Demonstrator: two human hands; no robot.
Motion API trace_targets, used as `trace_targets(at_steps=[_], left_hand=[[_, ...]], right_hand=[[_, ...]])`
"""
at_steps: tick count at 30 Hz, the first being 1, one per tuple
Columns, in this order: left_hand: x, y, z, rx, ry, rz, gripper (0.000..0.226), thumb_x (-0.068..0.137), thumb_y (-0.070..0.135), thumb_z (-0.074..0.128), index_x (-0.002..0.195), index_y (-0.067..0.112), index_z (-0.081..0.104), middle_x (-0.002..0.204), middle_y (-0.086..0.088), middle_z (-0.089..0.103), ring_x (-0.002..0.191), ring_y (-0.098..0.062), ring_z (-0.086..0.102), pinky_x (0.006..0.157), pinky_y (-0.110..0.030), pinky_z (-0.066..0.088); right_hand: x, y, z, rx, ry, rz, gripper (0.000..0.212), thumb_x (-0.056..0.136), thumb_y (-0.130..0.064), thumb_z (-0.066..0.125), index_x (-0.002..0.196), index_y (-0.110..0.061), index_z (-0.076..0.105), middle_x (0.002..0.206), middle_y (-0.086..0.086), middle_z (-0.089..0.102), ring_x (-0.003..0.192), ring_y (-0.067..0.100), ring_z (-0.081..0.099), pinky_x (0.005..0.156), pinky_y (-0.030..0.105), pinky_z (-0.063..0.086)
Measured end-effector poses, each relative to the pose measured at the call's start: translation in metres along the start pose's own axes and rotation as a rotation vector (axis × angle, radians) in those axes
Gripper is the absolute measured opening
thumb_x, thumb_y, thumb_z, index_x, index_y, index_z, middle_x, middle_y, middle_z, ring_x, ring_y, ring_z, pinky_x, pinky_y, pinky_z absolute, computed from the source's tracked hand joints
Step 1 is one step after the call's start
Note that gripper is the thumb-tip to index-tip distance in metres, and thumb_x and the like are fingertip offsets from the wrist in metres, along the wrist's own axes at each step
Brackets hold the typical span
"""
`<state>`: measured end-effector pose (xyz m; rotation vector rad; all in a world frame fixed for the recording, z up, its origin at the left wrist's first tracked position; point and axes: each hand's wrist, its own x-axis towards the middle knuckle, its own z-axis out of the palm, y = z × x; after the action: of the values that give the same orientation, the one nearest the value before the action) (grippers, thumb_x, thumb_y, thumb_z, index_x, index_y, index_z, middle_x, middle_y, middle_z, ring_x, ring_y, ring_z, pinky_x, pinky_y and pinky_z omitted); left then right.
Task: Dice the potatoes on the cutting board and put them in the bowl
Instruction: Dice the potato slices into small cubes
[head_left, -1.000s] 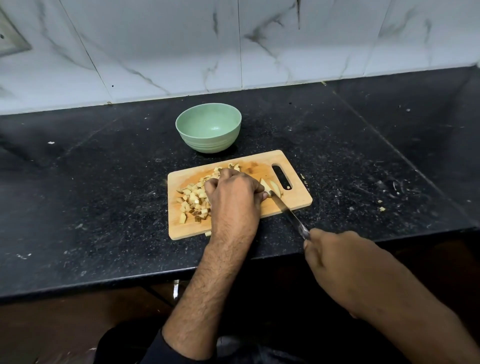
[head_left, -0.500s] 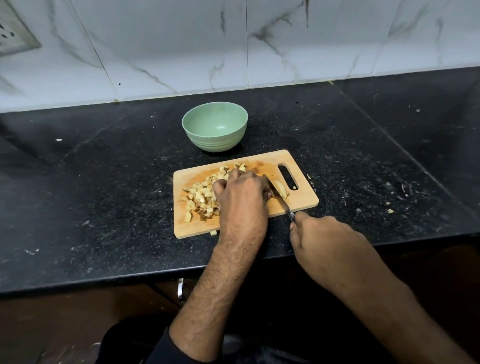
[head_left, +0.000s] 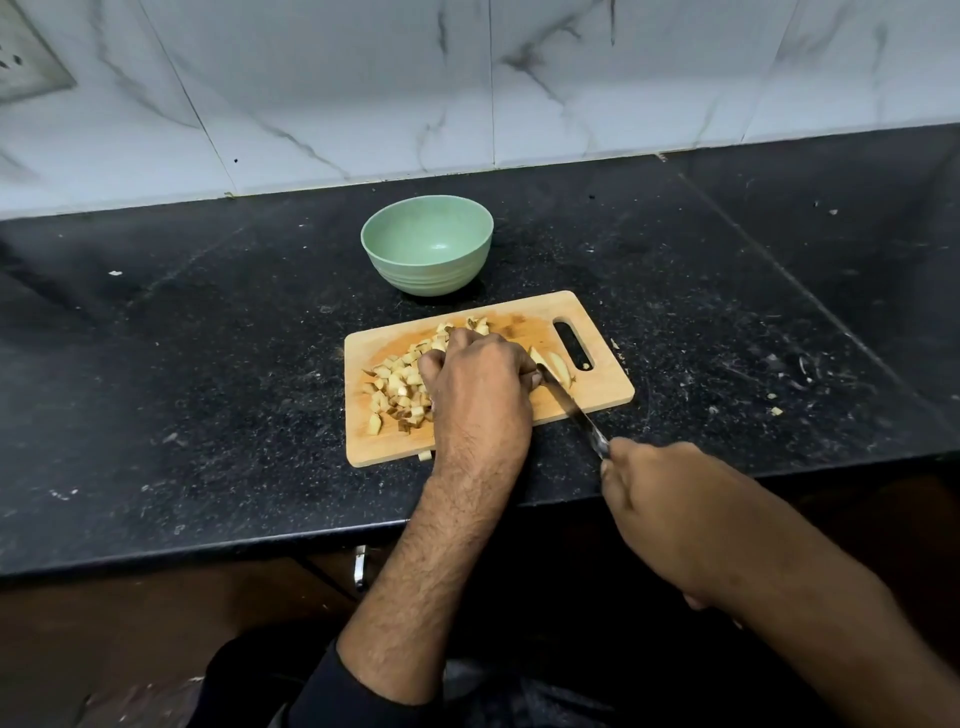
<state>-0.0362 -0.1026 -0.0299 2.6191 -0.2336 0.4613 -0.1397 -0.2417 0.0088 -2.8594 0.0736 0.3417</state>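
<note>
Potato dice (head_left: 397, 387) are lying in a loose heap on the left and middle part of the wooden cutting board (head_left: 597, 384), and a couple of longer uncut potato pieces (head_left: 558, 364) are sitting near the board's handle slot. One small cube (head_left: 425, 455) is lying just off the board's near edge, on the counter. The left hand (head_left: 480, 387) is resting knuckles-up over the board with its fingers curled down among the pieces; what it is pressing on is hidden beneath it, so whether it is grasping anything cannot be told. The right hand (head_left: 670, 499) is gripping the handle of a knife (head_left: 569, 402), whose blade is angling up onto the board and meeting the uncut pieces just beside the left hand's fingers. Beyond the board's far edge, near but apart from it, a pale green bowl (head_left: 427, 275) is standing upright with nothing visible inside. Everything is sitting on a black speckled counter (head_left: 208, 338) backed by a white marble-patterned wall (head_left: 363, 88).
</note>
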Motion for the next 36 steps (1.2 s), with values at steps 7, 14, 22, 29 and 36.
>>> trace_targets(at_steps=[7, 14, 22, 29, 36], left_hand=[[-0.004, 0.000, 0.000, -0.021, 0.004, -0.002, 0.006, 0.089, 0.033, 0.071, 0.092, 0.029, 0.073, 0.098, 0.014, 0.068, 0.110, -0.012, 0.043, 0.084, -0.032, 0.013], [-0.007, 0.005, -0.001, 0.056, -0.104, 0.044, 0.047, 0.088, 0.060, 0.060, 0.127, 0.035, 0.059, 0.124, 0.010, 0.059, 0.124, -0.018, 0.036, 0.098, -0.044, 0.024], [0.003, 0.008, 0.002, 0.138, -0.156, 0.113, 0.034, 0.094, 0.056, 0.054, 0.119, 0.035, 0.062, 0.122, 0.005, 0.051, 0.122, -0.020, 0.036, 0.102, -0.049, 0.025], [0.015, -0.005, -0.010, 0.180, -0.263, 0.301, 0.024, 0.096, 0.050, 0.050, 0.116, 0.038, 0.057, 0.118, 0.011, 0.050, 0.122, -0.016, 0.037, 0.102, -0.049, 0.025], [0.025, -0.022, -0.023, 0.167, -0.381, 0.462, 0.018, 0.095, 0.046, 0.051, 0.112, 0.043, 0.056, 0.110, 0.015, 0.047, 0.115, -0.010, 0.037, 0.098, -0.045, 0.027]], right_hand=[[-0.016, 0.013, -0.011, -0.003, -0.026, 0.052, 0.030, 0.105, -0.044, 0.029, 0.082, -0.029, 0.042, 0.069, -0.004, 0.057, 0.046, 0.001, 0.044, 0.061, 0.027, 0.051], [-0.023, 0.013, -0.024, 0.108, 0.050, 0.099, 0.034, 0.104, -0.048, 0.030, 0.086, -0.026, 0.049, 0.066, 0.000, 0.060, 0.054, 0.010, 0.058, 0.067, 0.037, 0.057], [-0.018, 0.019, -0.019, 0.120, 0.049, 0.108, 0.036, 0.104, -0.049, 0.032, 0.083, -0.025, 0.049, 0.059, 0.000, 0.060, 0.038, 0.009, 0.058, 0.062, 0.036, 0.058], [-0.014, 0.021, -0.015, 0.131, 0.036, 0.096, 0.035, 0.103, -0.050, 0.032, 0.083, -0.026, 0.049, 0.061, -0.001, 0.061, 0.038, 0.008, 0.058, 0.062, 0.035, 0.058], [-0.011, 0.020, -0.013, 0.130, 0.014, 0.082, 0.036, 0.103, -0.050, 0.031, 0.082, -0.026, 0.048, 0.063, -0.001, 0.061, 0.042, 0.009, 0.060, 0.062, 0.036, 0.057]])
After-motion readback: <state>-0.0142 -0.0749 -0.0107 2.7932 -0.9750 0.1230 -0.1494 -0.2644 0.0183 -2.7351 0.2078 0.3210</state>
